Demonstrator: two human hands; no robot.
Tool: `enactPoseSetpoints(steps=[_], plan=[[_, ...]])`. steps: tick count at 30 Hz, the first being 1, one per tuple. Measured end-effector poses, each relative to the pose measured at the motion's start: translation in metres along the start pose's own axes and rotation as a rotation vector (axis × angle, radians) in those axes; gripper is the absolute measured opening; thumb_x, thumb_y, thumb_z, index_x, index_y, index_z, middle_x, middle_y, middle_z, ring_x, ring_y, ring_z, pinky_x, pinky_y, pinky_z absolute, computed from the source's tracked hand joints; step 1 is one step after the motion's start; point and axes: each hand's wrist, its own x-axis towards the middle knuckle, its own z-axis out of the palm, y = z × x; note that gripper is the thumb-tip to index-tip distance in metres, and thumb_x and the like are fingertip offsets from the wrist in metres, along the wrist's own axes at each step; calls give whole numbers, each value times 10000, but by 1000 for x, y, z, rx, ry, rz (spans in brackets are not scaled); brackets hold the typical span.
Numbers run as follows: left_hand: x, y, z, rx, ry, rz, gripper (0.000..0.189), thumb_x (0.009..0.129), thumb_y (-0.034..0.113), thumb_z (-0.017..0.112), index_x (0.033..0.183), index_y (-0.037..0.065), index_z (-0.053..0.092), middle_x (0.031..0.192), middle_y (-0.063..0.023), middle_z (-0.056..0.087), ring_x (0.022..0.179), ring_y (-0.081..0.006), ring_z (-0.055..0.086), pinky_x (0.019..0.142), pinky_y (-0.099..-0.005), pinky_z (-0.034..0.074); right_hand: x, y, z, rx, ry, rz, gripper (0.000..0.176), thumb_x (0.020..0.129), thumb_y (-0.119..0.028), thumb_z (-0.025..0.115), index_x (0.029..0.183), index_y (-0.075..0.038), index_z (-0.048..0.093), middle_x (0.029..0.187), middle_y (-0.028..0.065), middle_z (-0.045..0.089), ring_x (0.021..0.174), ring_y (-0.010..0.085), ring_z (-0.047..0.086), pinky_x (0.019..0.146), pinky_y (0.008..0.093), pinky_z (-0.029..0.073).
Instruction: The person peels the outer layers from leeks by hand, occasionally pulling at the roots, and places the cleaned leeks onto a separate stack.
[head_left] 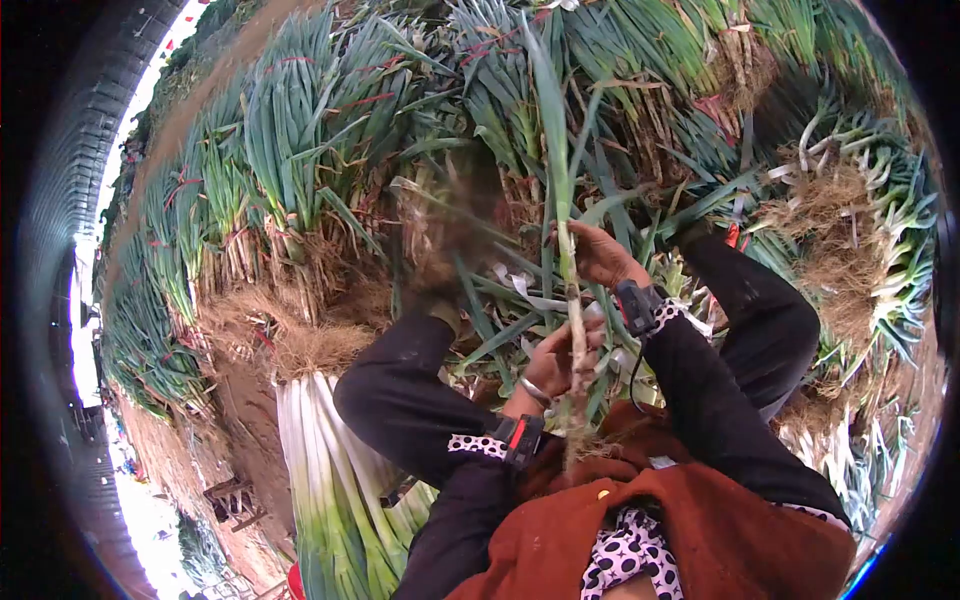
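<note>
Here's the long green-and-white onion stalk (557, 150), and both your hands are on it. It stands between your knees, and its long axis runs straight away from your chest: the brown root tuft is close to your rust-red apron (700, 530) and the green leaves point out at the heaped bundles of green onions with red ties (300, 150).

Your left hand (553, 362) has its grip closed round the pale lower shaft, just above the roots. Your right hand (603, 255) sits further up, with its grip wrapped on the shaft where white turns to green, so it's the hand nearer the leaves.

Room is tight. Your dark-trousered left knee (400, 400) and right knee (770, 320) hem the stalk in, and loose leaves crowd behind it. A row of cleaned white-shafted onions (325, 480) lies on the earth just outside your left knee. A blurred brown clump hangs left of the stalk, and I can't tell what it is.
</note>
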Motion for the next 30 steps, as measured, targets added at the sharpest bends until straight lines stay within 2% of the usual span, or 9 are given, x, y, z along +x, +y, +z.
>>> enactPoseSetpoints(steps=[4, 6, 9, 16, 20, 22, 25, 28, 30], plan=[[28, 46, 7, 610, 437, -5, 425, 929, 377, 350, 1180, 61, 484, 1036, -44, 577, 708, -174, 552, 596, -295, 435, -22, -16, 28, -589, 262, -59, 299, 834, -277, 616, 1009, -36, 597, 790, -5, 594, 653, 77, 525, 571, 222, 419], [38, 92, 14, 789, 606, 254, 349, 907, 332, 428, 1117, 74, 536, 1001, -61, 597, 747, -176, 566, 626, -275, 434, -30, -24, 50, -725, 214, -105, 332, 808, -275, 634, 984, 4, 597, 839, 12, 589, 708, 88, 541, 622, 250, 455], [62, 147, 27, 746, 251, 414, 260, 881, 253, 507, 1060, 76, 569, 931, -68, 612, 758, -167, 565, 633, -263, 429, -19, -18, 66, -992, 118, -261, 347, 771, -219, 646, 1015, 21, 594, 860, 21, 595, 727, 87, 526, 636, 241, 438], [56, 188, 59, 637, 619, 834, 236, 860, 169, 564, 1036, 12, 576, 907, -68, 611, 785, -178, 580, 674, -327, 481, -21, -10, 106, -1075, 147, -369, 171, 809, -208, 621, 774, -48, 573, 669, -39, 521, 612, 46, 455, 551, 232, 386], [21, 239, 50, 753, 545, 1106, 260, 839, 155, 599, 1063, 27, 562, 873, -57, 617, 731, -157, 584, 620, -324, 485, -21, 26, 42, -1358, 223, -390, 272, 733, -267, 640, 824, -20, 571, 682, 93, 567, 661, 174, 534, 631, 339, 436], [-19, 229, 108, 641, 806, 1154, 300, 845, 129, 588, 1132, 81, 512, 875, -52, 618, 729, -148, 595, 591, -290, 495, -51, 33, -7, -1740, 278, -112, 382, 682, -272, 653, 980, -39, 597, 794, 191, 606, 753, 308, 593, 693, 402, 456], [-51, 269, 100, 754, 616, 1285, 267, 852, 130, 575, 1102, 75, 498, 967, -64, 590, 774, -174, 603, 591, -337, 524, -81, 35, -126, -1848, 186, 68, 684, 624, -232, 641, 1269, -100, 456, 940, 225, 605, 878, 378, 580, 797, 434, 454], [-56, 260, 101, 761, 513, 1272, 280, 858, 118, 562, 1121, 85, 472, 968, -58, 583, 787, -176, 603, 595, -348, 530, -68, 12, -42, -1871, 435, -297, 637, 685, -278, 673, 1222, -22, 449, 1056, 208, 573, 942, 382, 553, 843, 426, 434], [-44, 251, 93, 793, 536, 1250, 299, 865, 111, 549, 1148, 112, 450, 955, -46, 579, 797, -184, 603, 600, -349, 539, -49, -3, 56, -1974, 472, -880, 535, 745, -283, 637, 1153, 20, 472, 1124, 209, 532, 987, 375, 533, 847, 413, 431]])
